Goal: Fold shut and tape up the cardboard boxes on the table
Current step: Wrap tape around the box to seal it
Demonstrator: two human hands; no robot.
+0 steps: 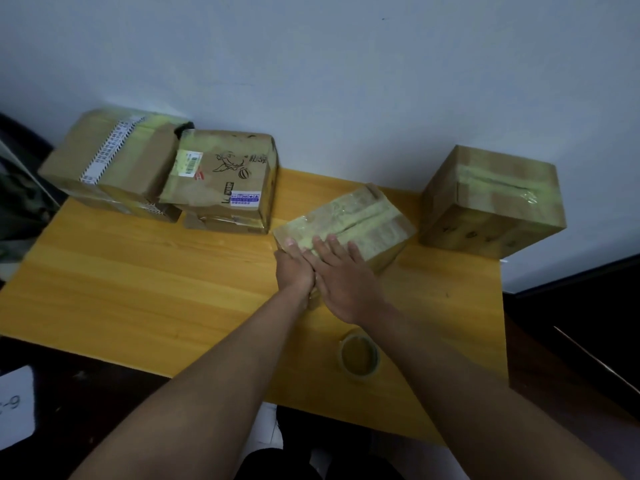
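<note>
At centre frame, small box (349, 225) on bench (138, 271), both hands, left (294, 268) and right (341, 282), flat with fingers straight, pressing tape down. Next, judged: tape roll (359, 356) below for another strip.

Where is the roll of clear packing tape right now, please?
The roll of clear packing tape lies on the wooden table near its front edge, just beneath the right forearm.

"-9" on white card (15, 407)

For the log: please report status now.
Both hands, left and right, flat on small taped box. Tape roll beside right forearm. Nothing obstructing.
</note>
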